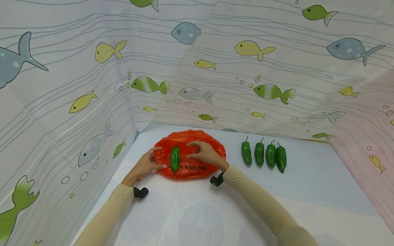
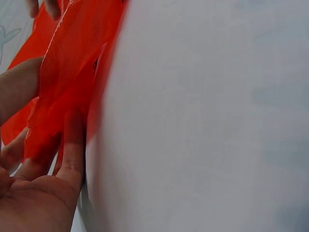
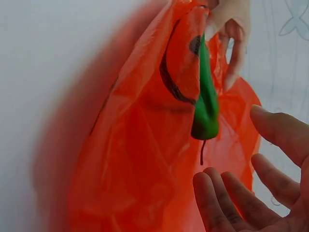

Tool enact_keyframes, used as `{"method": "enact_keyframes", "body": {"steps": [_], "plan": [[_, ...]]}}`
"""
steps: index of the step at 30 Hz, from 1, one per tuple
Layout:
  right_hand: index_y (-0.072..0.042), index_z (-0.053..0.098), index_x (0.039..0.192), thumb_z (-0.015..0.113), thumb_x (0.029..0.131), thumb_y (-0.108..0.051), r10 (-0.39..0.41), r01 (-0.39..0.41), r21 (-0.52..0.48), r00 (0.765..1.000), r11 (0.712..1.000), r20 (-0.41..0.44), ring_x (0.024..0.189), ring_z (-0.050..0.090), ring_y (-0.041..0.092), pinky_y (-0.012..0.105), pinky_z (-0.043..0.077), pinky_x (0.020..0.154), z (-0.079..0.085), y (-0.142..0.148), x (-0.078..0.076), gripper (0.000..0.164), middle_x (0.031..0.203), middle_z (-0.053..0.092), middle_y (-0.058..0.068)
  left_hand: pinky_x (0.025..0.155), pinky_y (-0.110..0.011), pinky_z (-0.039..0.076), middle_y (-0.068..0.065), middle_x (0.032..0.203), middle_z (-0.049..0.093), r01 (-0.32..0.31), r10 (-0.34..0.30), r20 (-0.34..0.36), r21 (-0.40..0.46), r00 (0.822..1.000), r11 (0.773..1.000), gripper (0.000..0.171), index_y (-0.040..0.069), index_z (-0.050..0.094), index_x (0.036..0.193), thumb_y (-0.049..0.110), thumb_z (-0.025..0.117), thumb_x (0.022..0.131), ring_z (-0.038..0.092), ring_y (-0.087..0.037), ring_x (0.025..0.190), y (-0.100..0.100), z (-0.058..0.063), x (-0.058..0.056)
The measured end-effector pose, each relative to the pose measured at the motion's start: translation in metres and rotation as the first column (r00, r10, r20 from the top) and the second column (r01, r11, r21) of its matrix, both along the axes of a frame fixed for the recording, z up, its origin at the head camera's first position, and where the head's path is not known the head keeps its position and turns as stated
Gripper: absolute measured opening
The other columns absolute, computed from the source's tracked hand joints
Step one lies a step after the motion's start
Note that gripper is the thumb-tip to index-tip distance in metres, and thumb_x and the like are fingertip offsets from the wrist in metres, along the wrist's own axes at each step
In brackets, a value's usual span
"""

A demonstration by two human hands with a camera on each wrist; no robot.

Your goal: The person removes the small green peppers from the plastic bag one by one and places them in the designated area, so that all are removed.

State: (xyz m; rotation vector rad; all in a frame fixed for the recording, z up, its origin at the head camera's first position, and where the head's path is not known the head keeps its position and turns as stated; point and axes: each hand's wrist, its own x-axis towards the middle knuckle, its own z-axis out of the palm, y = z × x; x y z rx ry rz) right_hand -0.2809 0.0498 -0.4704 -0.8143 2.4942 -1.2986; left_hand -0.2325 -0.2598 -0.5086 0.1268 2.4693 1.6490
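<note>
A red plastic bag (image 1: 191,172) with dark print lies spread on the table. One glossy green chili pepper (image 1: 175,159) shows at the bag's opening, its lower part partly behind the bag's edge in the right wrist view. My left hand (image 1: 147,164) is at the bag's left side, thumb and fingers spread apart and touching the red film (image 2: 77,63), which covers some fingertips. Over the right part of the bag is my right hand (image 1: 207,154), empty, its fingers loosely bent. In the right wrist view, the pepper's thin stem points toward these fingers, apart from them.
Several more green chili peppers (image 1: 259,154) lie in a row to the right of the bag, stems pointing away. A white cloth with pale circles (image 1: 201,222) covers the table. Fish-print sheets (image 1: 209,92) wall off the back and sides.
</note>
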Motion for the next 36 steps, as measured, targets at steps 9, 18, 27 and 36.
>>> {"method": "enact_keyframes", "body": {"steps": [9,18,27,36], "plan": [[-0.013,0.060,0.143,0.082,0.090,-0.033,0.001,-0.002,0.029,1.000,1.000,0.019,0.097,0.063,0.020,0.033,0.056,0.086,-0.011,-0.024,-0.001,0.060,0.139,0.062,0.011,0.105,-0.048,0.047,-0.026,0.148,0.046,-0.001,0.001,-0.001,0.018,1.000,1.000,0.090,0.011,0.036,0.157,0.011,0.087,0.083,0.050,-0.040,0.130,0.001,0.003,0.003],[-0.016,0.058,0.144,0.082,0.091,-0.033,-0.011,0.011,-0.006,0.998,1.000,0.060,0.085,0.062,0.017,0.029,0.055,0.075,-0.017,-0.042,-0.001,0.061,0.133,0.063,0.010,0.099,-0.040,0.051,-0.024,0.145,0.049,0.008,-0.008,0.002,0.023,1.000,1.000,0.088,0.014,0.039,0.155,0.013,0.088,0.082,0.053,-0.038,0.126,-0.002,0.000,0.002],[-0.017,0.059,0.143,0.081,0.090,-0.035,-0.054,0.054,0.017,0.998,0.998,0.037,0.124,0.056,0.029,0.045,0.051,0.102,-0.019,-0.056,-0.004,0.060,0.139,0.061,0.004,0.100,-0.042,0.051,-0.023,0.144,0.050,0.003,-0.003,0.001,0.013,1.000,1.000,0.087,0.015,0.040,0.155,0.013,0.088,0.082,0.053,-0.037,0.126,-0.002,0.000,0.001],[-0.018,0.060,0.142,0.080,0.091,-0.036,-0.049,0.048,0.025,0.998,0.999,0.041,0.119,0.057,0.027,0.040,0.053,0.096,-0.026,-0.065,-0.007,0.057,0.133,0.062,0.003,0.105,-0.048,0.048,-0.023,0.148,0.046,-0.004,0.004,0.017,0.006,1.000,1.000,0.086,0.017,0.039,0.155,0.014,0.087,0.084,0.050,-0.038,0.131,-0.001,-0.001,0.001]]}}
